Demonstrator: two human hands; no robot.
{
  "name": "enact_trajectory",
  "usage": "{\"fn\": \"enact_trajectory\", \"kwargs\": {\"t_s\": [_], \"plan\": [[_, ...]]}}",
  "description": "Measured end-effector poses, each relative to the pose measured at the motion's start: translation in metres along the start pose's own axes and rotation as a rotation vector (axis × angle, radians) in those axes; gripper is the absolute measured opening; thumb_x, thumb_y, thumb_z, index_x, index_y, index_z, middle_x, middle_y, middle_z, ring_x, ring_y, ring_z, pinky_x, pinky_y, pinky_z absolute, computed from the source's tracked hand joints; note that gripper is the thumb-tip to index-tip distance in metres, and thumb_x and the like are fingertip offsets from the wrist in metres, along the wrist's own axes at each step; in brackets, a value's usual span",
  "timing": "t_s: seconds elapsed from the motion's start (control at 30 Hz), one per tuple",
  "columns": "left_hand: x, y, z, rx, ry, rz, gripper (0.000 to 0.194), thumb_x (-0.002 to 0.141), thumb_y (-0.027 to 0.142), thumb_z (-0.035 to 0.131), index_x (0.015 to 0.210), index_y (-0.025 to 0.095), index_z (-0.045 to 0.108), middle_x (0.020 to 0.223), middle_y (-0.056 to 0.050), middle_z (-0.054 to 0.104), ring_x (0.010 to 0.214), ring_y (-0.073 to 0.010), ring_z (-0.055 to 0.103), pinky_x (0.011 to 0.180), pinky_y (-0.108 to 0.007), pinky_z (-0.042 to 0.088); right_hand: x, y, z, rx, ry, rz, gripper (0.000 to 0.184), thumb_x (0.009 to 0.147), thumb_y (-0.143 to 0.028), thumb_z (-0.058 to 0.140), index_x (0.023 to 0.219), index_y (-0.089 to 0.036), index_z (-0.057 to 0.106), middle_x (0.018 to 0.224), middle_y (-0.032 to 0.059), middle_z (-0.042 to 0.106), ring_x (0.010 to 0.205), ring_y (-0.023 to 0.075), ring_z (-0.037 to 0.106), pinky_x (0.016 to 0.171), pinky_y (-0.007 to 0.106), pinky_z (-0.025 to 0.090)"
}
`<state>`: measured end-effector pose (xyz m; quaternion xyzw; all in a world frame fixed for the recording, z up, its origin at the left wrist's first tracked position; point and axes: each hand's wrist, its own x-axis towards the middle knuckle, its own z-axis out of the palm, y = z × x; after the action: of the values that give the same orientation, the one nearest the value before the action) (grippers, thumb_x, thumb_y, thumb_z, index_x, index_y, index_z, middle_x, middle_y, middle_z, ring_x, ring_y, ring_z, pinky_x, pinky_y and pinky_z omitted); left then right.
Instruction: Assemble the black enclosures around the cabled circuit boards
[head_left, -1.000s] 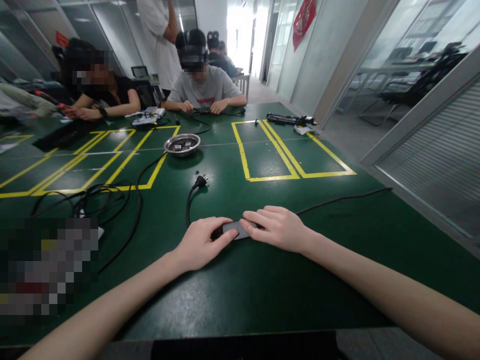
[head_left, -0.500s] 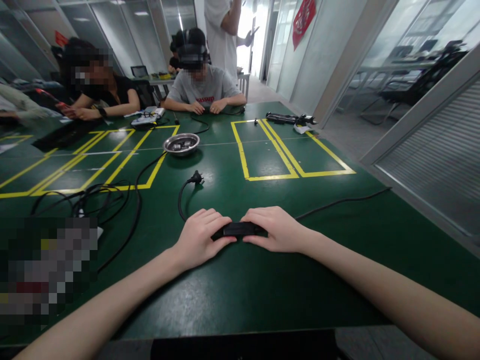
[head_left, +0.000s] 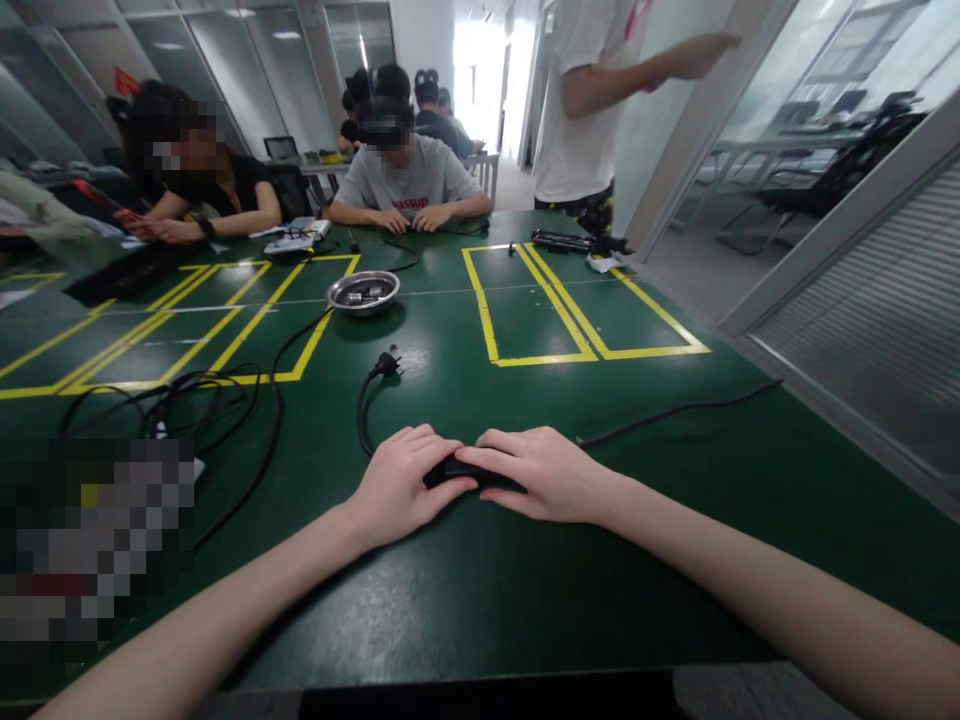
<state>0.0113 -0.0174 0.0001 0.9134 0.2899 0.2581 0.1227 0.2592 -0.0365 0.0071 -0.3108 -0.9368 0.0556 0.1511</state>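
Low over the table, both hands grip a black oblong block [head_left: 481, 475] on a power cord. My left hand [head_left: 401, 475] pinches its left end between thumb and fingers. My right hand [head_left: 547, 475] closes round the right end, its fingers lying over the top and covering much of it. From my left hand the cord [head_left: 361, 420] curves up to a black plug [head_left: 386, 363] with its prongs showing. A thinner black cable [head_left: 682, 408] runs from behind my right hand toward the table's right edge.
The green table [head_left: 420, 610] bears yellow tape outlines [head_left: 544, 358]. A metal bowl [head_left: 363, 305] with small metal parts stands ahead. Tangled black cables [head_left: 195, 400] lie left beside a blurred-out object [head_left: 97, 550]. Across the table a seated person [head_left: 409, 185] works; another person [head_left: 585, 110] stands.
My right hand has slid a little left and now covers more of the block's top. The plug has shifted slightly left. The standing person has moved right.
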Motion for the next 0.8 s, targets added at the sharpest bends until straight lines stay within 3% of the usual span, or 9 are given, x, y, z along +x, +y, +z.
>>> {"fn": "enact_trajectory", "kwargs": {"t_s": [0.1, 0.2, 0.27, 0.37, 0.5, 0.63, 0.7, 0.8], "plan": [[-0.001, 0.0, 0.0, -0.029, 0.048, -0.014, 0.031, 0.102, 0.042, 0.064, 0.118, 0.017, 0.071, 0.093, -0.008, 0.077, 0.086, -0.0225, 0.068, 0.078, -0.037, 0.055, 0.0, 0.0, 0.0, -0.122, -0.076, -0.004, 0.044, 0.104, -0.037, 0.058, 0.146, -0.024, 0.054, 0.12, 0.01, 0.067, 0.088, 0.0194, 0.071, 0.062, 0.026, 0.049], [-0.002, 0.001, -0.003, 0.001, 0.162, 0.018, 0.036, 0.101, 0.034, 0.065, 0.134, 0.02, 0.063, 0.12, -0.011, 0.075, 0.111, -0.0272, 0.067, 0.096, -0.045, 0.055, -0.003, 0.011, -0.001, -0.158, -0.06, 0.076, 0.049, 0.103, -0.039, 0.057, 0.15, -0.025, 0.052, 0.116, 0.009, 0.069, 0.077, 0.0181, 0.07, 0.061, 0.026, 0.049], [-0.002, 0.001, -0.007, 0.038, 0.243, 0.019, 0.039, 0.1, 0.028, 0.065, 0.138, 0.022, 0.06, 0.137, -0.013, 0.069, 0.127, -0.0299, 0.06, 0.108, -0.051, 0.049, -0.006, 0.025, -0.004, -0.113, 0.049, 0.2, 0.051, 0.102, -0.039, 0.058, 0.15, -0.025, 0.052, 0.119, 0.01, 0.07, 0.081, 0.0204, 0.072, 0.069, 0.03, 0.055], [-0.003, 0.0, -0.01, 0.056, 0.289, 0.012, 0.038, 0.1, 0.023, 0.063, 0.138, 0.023, 0.06, 0.143, -0.013, 0.065, 0.133, -0.0306, 0.056, 0.111, -0.053, 0.047, -0.013, 0.056, -0.014, -0.037, 0.313, 0.441, 0.047, 0.099, -0.04, 0.06, 0.143, -0.023, 0.056, 0.129, 0.0139, 0.071, 0.105, 0.0312, 0.072, 0.087, 0.042, 0.058], [-0.004, -0.002, -0.008, 0.022, 0.229, 0.024, 0.036, 0.1, 0.022, 0.063, 0.136, 0.024, 0.062, 0.138, -0.011, 0.068, 0.128, -0.0292, 0.061, 0.107, -0.051, 0.051, -0.03, 0.106, -0.032, -0.022, 0.616, 0.799, 0.048, 0.095, -0.047, 0.058, 0.134, -0.018, 0.062, 0.116, 0.0158, 0.074, 0.1, 0.0351, 0.071, 0.086, 0.047, 0.057], [-0.004, -0.004, -0.004, -0.01, 0.187, 0.043, 0.033, 0.1, 0.022, 0.062, 0.133, 0.022, 0.065, 0.134, -0.012, 0.07, 0.125, -0.0281, 0.063, 0.105, -0.049, 0.053, -0.057, 0.143, -0.048, -0.122, 0.892, 0.954, 0.05, 0.093, -0.051, 0.056, 0.129, -0.018, 0.064, 0.112, 0.0159, 0.073, 0.102, 0.0358, 0.069, 0.087, 0.049, 0.056], [-0.004, -0.005, -0.004, -0.023, 0.174, 0.049, 0.033, 0.099, 0.022, 0.062, 0.132, 0.021, 0.065, 0.133, -0.012, 0.071, 0.124, -0.0276, 0.064, 0.105, -0.049, 0.053, -0.069, 0.153, -0.052, -0.161, 0.929, 1.021, 0.05, 0.092, -0.053, 0.055, 0.129, -0.02, 0.064, 0.111, 0.0155, 0.074, 0.103, 0.0372, 0.069, 0.086, 0.049, 0.055], [-0.004, -0.007, -0.003, -0.04, 0.164, 0.058, 0.033, 0.099, 0.021, 0.063, 0.132, 0.021, 0.065, 0.129, -0.011, 0.073, 0.121, -0.027, 0.066, 0.103, -0.049, 0.054, -0.084, 0.163, -0.053, -0.184, 0.828, 1.183, 0.052, 0.092, -0.054, 0.055, 0.132, -0.021, 0.064, 0.112, 0.0172, 0.074, 0.105, 0.0406, 0.069, 0.087, 0.051, 0.054]]}}
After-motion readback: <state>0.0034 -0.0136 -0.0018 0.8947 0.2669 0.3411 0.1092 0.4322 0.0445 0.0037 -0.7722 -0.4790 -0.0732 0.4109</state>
